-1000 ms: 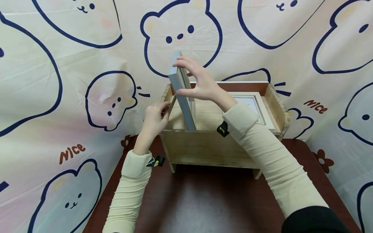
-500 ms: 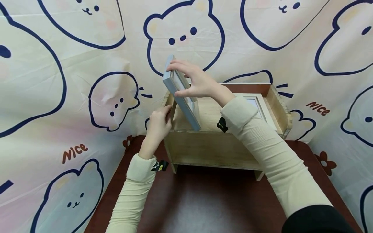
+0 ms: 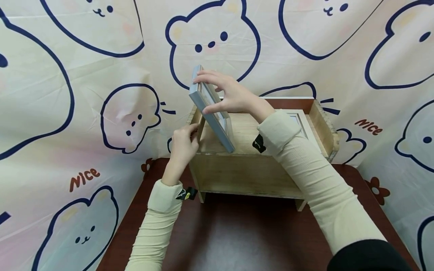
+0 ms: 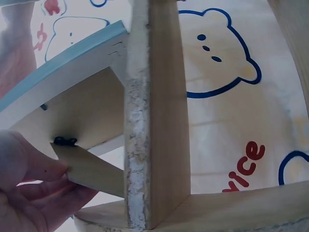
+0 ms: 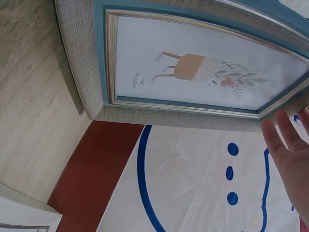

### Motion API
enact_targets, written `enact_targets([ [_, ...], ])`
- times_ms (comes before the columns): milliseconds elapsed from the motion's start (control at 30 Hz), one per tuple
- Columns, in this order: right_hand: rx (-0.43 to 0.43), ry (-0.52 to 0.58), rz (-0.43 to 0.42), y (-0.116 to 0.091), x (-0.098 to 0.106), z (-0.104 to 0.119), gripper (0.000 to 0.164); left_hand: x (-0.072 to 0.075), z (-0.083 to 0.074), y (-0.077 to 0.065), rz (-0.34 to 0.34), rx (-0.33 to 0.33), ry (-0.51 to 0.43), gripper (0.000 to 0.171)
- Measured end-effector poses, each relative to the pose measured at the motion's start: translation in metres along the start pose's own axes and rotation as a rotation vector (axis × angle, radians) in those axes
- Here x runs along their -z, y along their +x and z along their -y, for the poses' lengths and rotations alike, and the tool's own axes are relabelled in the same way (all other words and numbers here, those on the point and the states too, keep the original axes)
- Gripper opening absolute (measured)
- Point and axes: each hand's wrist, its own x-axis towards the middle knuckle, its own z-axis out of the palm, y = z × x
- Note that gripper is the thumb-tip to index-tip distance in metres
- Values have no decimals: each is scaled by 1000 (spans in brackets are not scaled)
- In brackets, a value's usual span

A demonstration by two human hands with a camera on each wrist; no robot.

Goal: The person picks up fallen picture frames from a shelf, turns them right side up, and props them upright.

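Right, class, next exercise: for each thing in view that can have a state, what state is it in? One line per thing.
Blue frame: tilted, print facing the right wrist camera
Stand leg: swung out from the blue frame's back
Left grip: pinching the stand leg
Right grip: holding the blue frame
White frame: on the shelf, partly hidden; flat or propped, unclear
Wooden shelf: upright on the table

Bkgd cloth [image 3: 135, 67], pale w/ navy-outlined cartoon animals [image 3: 211, 44], behind R fingers [image 3: 211, 78] & L fingers [image 3: 192, 129]. Reddish "Nice" lettering [image 3: 368, 127] on it, well R of R fingers, again lower L of L ones. White pic frame [image 3: 307, 128], R of R fingers, partly hidden; flat or tilted, hard to say. Dark brown table [image 3: 220, 226], glossy, below both.
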Motion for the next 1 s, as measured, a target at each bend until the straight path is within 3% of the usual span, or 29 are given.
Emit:
enact_targets([
  [100, -1, -6, -1, 0, 1, 1, 69, 4, 1, 4, 37, 71, -66, 19],
  [200, -17, -6, 5, -1, 2, 3, 70, 11, 1, 12, 138, 166, -106, 20],
  [300, -36, 0, 11, -1, 3, 3, 70, 19, 2, 27, 322, 253, -125, 25],
  [367, -47, 6, 16, -2, 4, 3, 71, 25, 5, 38, 466, 277, -164, 32],
  [467, -55, 18, 17, -2, 4, 1, 71, 31, 15, 54, 659, 277, -241, 45],
  [567, -50, 29, 13, -2, 3, 0, 70, 34, 24, 65, 792, 246, -304, 55],
  [733, -27, 38, 8, 0, 1, 1, 69, 36, 35, 76, 906, 199, -360, 64],
  [1000, -29, 6, -4, 1, -1, 2, 69, 36, 41, 81, 947, 164, -384, 63],
])
